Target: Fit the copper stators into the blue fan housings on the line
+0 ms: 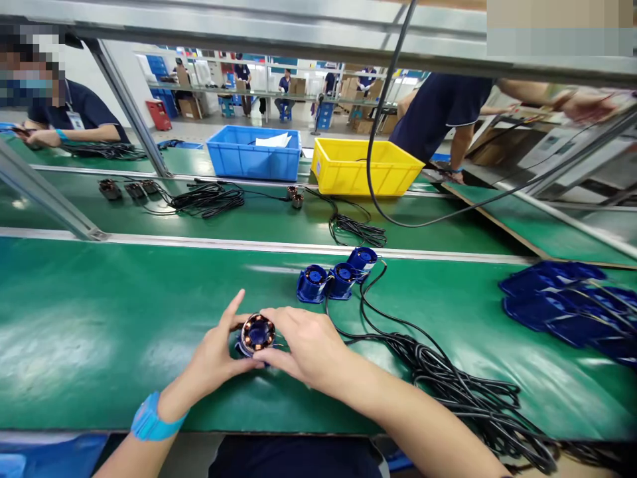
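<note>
Left hand (216, 355): near centre, thumb raised, fingers curled under the left side of the motor coil (257, 332), gripping it.
Right hand (303, 345): closed over the coil's right side, fingertips on its rim, so both hands grasp the same piece.
Motor coil: a round ring of copper windings with a blue centre, held just above the green bench (99, 332), near edge, middle of the scene.
Wristband (149, 419): light blue, on the left wrist.
Blue fan housings (338, 279): three in a row (each with a black lead), just beyond the hands and slightly right.
Cable bundle (462, 385): black leads heaped on the bench to the right of the right forearm.
Blue parts stack (567, 305): far right on the same bench, wires lying across it.
Bins: a blue bin (253, 156) and a yellow bin (365, 169) side by side on the far bench.
Co-worker (74, 113): seated far left in a dark shirt.
</note>
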A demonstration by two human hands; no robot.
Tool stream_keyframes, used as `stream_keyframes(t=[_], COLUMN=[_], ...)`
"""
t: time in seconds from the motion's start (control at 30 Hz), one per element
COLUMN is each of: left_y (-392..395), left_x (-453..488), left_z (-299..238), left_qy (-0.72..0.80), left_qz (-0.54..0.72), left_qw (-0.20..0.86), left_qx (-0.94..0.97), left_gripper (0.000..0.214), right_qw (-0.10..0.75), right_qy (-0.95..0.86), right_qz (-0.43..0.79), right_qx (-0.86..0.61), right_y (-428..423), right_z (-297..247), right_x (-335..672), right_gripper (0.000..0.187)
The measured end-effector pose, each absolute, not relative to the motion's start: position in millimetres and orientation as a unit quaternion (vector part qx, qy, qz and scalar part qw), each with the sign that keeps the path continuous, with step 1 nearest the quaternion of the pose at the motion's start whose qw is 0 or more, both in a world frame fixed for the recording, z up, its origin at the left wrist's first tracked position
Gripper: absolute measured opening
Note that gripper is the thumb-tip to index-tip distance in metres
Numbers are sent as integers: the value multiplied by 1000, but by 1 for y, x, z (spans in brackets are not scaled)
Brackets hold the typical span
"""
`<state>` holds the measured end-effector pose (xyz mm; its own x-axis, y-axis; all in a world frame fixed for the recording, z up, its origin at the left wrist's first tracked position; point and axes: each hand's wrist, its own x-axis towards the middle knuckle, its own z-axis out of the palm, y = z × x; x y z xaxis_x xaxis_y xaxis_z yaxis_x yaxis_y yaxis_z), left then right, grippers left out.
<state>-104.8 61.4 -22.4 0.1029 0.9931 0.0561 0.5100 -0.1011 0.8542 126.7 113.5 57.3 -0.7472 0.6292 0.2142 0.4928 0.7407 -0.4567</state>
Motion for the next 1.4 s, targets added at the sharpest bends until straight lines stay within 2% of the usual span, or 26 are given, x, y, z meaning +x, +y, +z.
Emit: stream_keyframes(t=[0.1, 0.2, 0.27, 0.37, 0.43, 0.5, 0.57, 0.63, 0.73, 0.87, 1.07, 1.13, 1.2, 1.27, 1.4], left_y=[69, 73, 74, 76, 76, 75, 72, 69, 68, 73, 103, 120, 137, 153, 179], left_x=[-93, -92, -93, -94, -99, -108, -123, -140, -160, -165, -152, -148, -144, -137, -111], left_z=[-21, -20, -20, -21, -23, -26, -30, -32, -35, -35, -41, -50, -62, -73, -83], left_qy=[570, 563, 555, 543, 536, 535, 544, 560, 574, 574, 559, 548, 526, 498, 446], left_qz=[334, 323, 316, 309, 293, 273, 277, 322, 403, 421, 360, 302, 242, 193, 151], left_qw=[356, 370, 378, 384, 382, 370, 350, 329, 295, 263, 246, 234, 200, 157, 151], left_qx=[661, 665, 671, 680, 693, 709, 710, 689, 649, 651, 705, 744, 790, 831, 869], left_gripper=[126, 126, 125, 123, 128, 136, 139, 135, 128, 127, 126, 126, 123, 120, 126], right_qw=[89, 45, 38, 77, 102, 93, 88, 149, 251, 173, 177, 175, 184, 149, -32], right_qy=[-929, -945, -953, -951, -943, -940, -939, -934, -917, -930, -921, -924, -919, -901, -773], right_qz=[146, 110, 98, 90, 85, 80, 79, 78, 66, 64, 84, 92, 111, 130, 138], right_qx=[-328, -305, -284, -287, -304, -319, -323, -314, -304, -318, -338, -328, -330, -387, -618], right_y=[121, 130, 134, 131, 125, 118, 115, 114, 117, 125, 141, 142, 133, 114, 77], right_z=[69, 82, 87, 79, 63, 44, 32, 29, 29, 9, -2, 12, 30, 41, 33], right_x=[125, 135, 143, 139, 126, 110, 102, 103, 111, 110, 108, 136, 186, 252, 369], right_gripper=[49, 40, 48, 85, 100, 93, 75, 65, 74, 72, 83, 94, 112, 125, 138])
